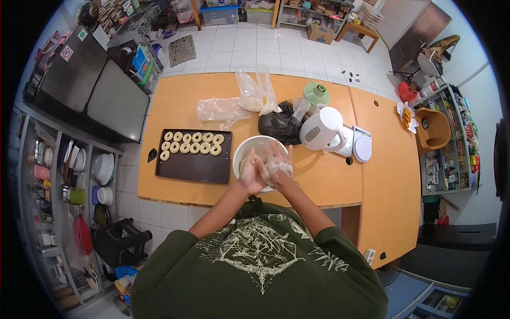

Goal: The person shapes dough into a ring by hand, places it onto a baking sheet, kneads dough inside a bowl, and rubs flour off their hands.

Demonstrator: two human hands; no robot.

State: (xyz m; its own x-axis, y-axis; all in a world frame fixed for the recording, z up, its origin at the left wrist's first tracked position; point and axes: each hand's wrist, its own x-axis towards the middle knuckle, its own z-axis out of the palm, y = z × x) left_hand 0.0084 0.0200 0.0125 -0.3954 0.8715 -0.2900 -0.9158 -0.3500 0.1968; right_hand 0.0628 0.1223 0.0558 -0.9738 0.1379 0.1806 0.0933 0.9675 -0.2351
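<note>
Both hands are over a white bowl (237, 154) near the table's front edge, and whitish dough or flour clings to them. My left hand (250, 173) is open, its fingers stretched out and its side touching my right hand. My right hand (278, 164) is open too, fingers apart, with a thick white smear near the wrist. Neither holds anything I can see. The hands hide most of the bowl's inside. To the left lies a dark brown baking tray (194, 170) with rows of ring-shaped dough pieces (185, 148) along its far half.
Right of the bowl stand a white electric kettle (320, 129) and a kitchen scale (362, 144). Behind it are a black plastic bag (280, 125), a pale green plastic piece (317, 94) and clear bags (248, 91). A wooden table (313, 186) carries everything; a dark fridge (101, 85) is left.
</note>
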